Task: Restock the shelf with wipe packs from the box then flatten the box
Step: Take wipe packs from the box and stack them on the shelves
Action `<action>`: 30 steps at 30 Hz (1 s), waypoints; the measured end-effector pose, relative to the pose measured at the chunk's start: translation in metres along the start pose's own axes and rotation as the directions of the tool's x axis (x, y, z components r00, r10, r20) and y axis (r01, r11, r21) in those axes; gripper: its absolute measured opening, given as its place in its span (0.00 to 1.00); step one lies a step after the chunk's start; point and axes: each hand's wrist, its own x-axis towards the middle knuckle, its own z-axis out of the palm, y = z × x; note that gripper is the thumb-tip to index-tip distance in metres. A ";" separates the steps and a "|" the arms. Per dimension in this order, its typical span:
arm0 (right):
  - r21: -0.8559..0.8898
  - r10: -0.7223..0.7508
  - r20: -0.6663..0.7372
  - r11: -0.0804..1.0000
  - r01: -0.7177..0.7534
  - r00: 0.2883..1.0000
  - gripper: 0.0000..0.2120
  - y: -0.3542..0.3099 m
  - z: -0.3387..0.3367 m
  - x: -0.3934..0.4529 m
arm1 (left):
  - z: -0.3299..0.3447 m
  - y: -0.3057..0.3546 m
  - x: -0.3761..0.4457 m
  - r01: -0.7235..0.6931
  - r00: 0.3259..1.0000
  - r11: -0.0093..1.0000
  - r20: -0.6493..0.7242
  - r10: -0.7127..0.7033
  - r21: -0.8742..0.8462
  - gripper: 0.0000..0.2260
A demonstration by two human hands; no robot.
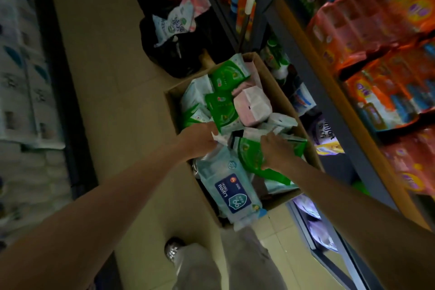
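Forearms: both of ours are reaching forward and down from the camera, meeting over the near half of the box [277, 92], which is standing on the floor [117, 92] beside the shelf [339, 92].
Step in hand: we are judging this as gathering wipe packs out of the box, with shelving and flattening not yet begun.
Left hand [200, 138]: we are curling it closed around a white pack edge [217, 138]; the fingers are tucked under and partly hidden, so how firm the grip is cannot be read.
Right hand [276, 150]: we are laying it narrow and bent over a green pack [250, 155], fingertips pressing its top face; whether the thumb is under it, we cannot tell.
Between the hands: more packs are crowding together, white and green, overlapping.
Just below the hands: a pale blue pack [231, 186] is leaning on the near wall of the box, jutting over its rim.
Beyond the hands: green packs [227, 75] and a pink-white pack [253, 103] are filling the far half.
Doing it well: we are advising to take each pack by its body, not its soft seam, since slick film is likely to slip.
Also: we are suggesting lifting straight up, so the leaning blue pack is not dragged over the rim.
Shelf: it is lying to the right of the right hand, well within a turn.
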 end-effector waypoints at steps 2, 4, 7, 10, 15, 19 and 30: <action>0.127 0.012 0.091 0.992 -0.024 0.996 0.30 0.001 -0.004 -0.001 | -0.003 0.003 0.002 -0.012 1.000 1.000 0.003 0.012 -0.003 0.15; 0.237 0.011 0.134 0.971 -0.043 0.991 0.24 0.002 -0.016 -0.003 | -0.008 0.009 0.002 -0.024 1.000 1.000 -0.002 0.024 -0.004 0.15; 0.289 -0.028 0.029 0.957 0.018 0.999 0.16 0.002 -0.061 -0.005 | -0.018 0.020 0.000 -0.087 0.996 0.996 -0.018 0.087 -0.009 0.20; 0.318 -0.220 -0.014 0.924 0.213 0.975 0.12 -0.005 -0.133 -0.018 | -0.034 0.035 -0.007 -0.190 0.977 0.981 -0.105 0.184 -0.047 0.29; 0.071 -0.415 -0.129 0.902 0.425 0.901 0.14 -0.025 -0.204 -0.037 | -0.074 0.033 -0.018 -0.112 0.933 0.993 -0.339 0.117 0.034 0.21; 0.047 -0.321 -0.537 0.912 0.407 0.780 0.17 -0.044 -0.208 -0.018 | -0.092 -0.010 -0.023 0.063 0.917 0.993 -0.387 -0.098 -0.103 0.18; -0.497 -0.473 -0.032 0.772 0.396 0.880 0.24 -0.075 -0.106 0.071 | -0.047 -0.101 -0.019 0.347 0.819 0.703 -0.164 -0.549 -0.621 0.19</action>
